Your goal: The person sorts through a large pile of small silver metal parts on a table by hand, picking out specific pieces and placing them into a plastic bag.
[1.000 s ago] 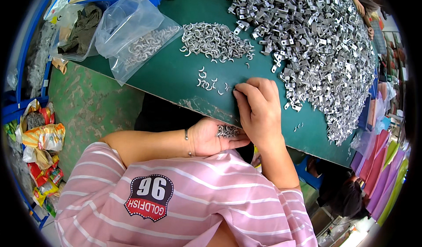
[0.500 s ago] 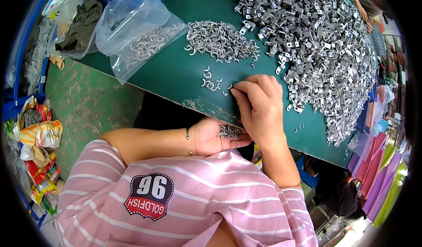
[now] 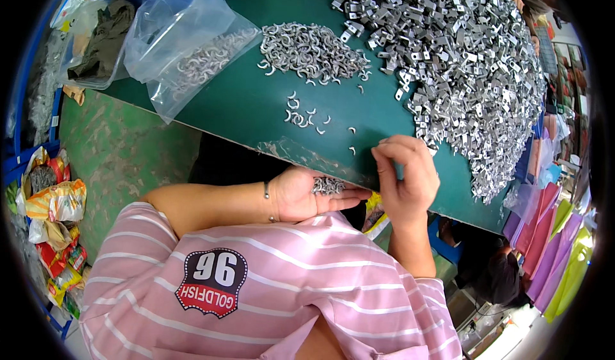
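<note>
Beside the green table [image 3: 237,113], the left hand [image 3: 293,196] bears curved metal pieces [image 3: 328,185] on its spread palm: probably light, stiff, best pinched mid-curve. Over the table, the right hand [image 3: 410,175] curls narrowly; whether it holds one is unclear.

The left hand [image 3: 300,198], palm up, holds crescents [image 3: 328,185]; the right hand [image 3: 414,175], half curled, is over the tabletop [image 3: 246,110]. Beyond lie a crescent pile [image 3: 312,52], a clear bag [image 3: 182,42] and brackets [image 3: 471,75].
</note>
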A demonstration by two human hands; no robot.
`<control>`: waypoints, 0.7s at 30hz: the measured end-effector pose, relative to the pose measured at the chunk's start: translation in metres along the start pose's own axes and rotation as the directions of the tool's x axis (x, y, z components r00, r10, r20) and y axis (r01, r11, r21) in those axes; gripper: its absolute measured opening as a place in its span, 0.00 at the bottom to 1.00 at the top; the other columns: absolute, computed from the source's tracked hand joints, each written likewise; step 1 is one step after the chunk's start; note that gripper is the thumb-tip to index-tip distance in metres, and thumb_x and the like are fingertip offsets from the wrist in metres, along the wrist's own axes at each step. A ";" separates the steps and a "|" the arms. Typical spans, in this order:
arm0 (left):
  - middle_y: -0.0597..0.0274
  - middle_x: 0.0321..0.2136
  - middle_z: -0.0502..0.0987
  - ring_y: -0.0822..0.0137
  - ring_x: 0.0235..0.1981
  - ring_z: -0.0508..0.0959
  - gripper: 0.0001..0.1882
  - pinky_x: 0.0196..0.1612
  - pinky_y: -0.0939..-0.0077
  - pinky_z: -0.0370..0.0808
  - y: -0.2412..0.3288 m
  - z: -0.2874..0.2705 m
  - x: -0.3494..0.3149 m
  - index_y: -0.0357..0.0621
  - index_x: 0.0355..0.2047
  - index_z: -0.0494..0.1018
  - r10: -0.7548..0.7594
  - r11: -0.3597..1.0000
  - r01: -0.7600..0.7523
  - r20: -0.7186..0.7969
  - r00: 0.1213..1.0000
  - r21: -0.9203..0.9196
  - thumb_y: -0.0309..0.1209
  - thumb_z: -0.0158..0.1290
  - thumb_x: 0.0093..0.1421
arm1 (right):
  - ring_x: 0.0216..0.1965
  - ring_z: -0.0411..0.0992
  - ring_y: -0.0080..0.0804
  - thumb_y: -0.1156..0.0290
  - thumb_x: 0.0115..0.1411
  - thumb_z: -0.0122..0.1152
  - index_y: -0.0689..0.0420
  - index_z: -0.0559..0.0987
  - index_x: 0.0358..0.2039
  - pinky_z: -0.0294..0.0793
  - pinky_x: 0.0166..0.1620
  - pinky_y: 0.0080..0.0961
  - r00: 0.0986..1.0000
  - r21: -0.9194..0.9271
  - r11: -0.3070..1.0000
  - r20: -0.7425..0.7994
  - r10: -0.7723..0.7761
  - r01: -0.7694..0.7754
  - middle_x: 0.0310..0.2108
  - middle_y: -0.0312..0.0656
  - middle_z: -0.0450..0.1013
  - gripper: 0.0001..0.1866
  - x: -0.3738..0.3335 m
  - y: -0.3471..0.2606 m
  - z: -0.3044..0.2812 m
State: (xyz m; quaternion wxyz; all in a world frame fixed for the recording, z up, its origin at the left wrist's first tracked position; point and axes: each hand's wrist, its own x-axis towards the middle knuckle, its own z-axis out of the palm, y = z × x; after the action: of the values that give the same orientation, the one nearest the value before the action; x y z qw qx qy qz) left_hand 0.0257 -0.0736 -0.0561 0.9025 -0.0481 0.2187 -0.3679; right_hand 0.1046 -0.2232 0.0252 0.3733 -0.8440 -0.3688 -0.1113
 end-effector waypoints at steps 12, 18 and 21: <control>0.50 0.50 0.73 0.53 0.53 0.73 0.19 0.60 0.55 0.69 -0.003 0.003 -0.002 0.38 0.52 0.68 0.054 0.998 -0.054 -0.028 0.998 -0.009 0.38 0.43 0.68 | 0.30 0.67 0.41 0.83 0.47 0.65 0.60 0.77 0.32 0.68 0.34 0.34 0.988 -0.024 1.000 0.151 0.013 -0.010 0.29 0.41 0.69 0.10 0.003 -0.006 0.012; 0.44 0.54 0.70 0.47 0.59 0.68 0.23 0.64 0.55 0.64 0.003 0.000 -0.002 0.35 0.56 0.65 -0.013 0.999 0.013 -0.001 1.000 0.040 0.38 0.44 0.67 | 0.30 0.74 0.40 0.87 0.48 0.64 0.62 0.78 0.33 0.74 0.33 0.31 0.998 -0.032 0.998 -0.040 0.053 -0.054 0.30 0.44 0.75 0.11 -0.005 0.010 0.000; 0.44 0.54 0.70 0.46 0.58 0.69 0.24 0.65 0.55 0.62 0.001 -0.003 0.000 0.33 0.56 0.65 -0.012 1.000 0.012 0.028 1.000 -0.005 0.38 0.45 0.67 | 0.31 0.72 0.41 0.87 0.42 0.62 0.63 0.79 0.35 0.72 0.33 0.31 0.996 -0.010 1.000 0.083 0.010 -0.009 0.31 0.44 0.73 0.16 -0.015 0.009 -0.001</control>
State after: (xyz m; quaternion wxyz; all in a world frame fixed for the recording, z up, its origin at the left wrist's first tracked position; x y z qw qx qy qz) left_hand 0.0250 -0.0733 -0.0592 0.9030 -0.0569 0.2069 -0.3723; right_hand 0.1004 -0.2363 0.0144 0.3539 -0.8515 -0.3793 -0.0762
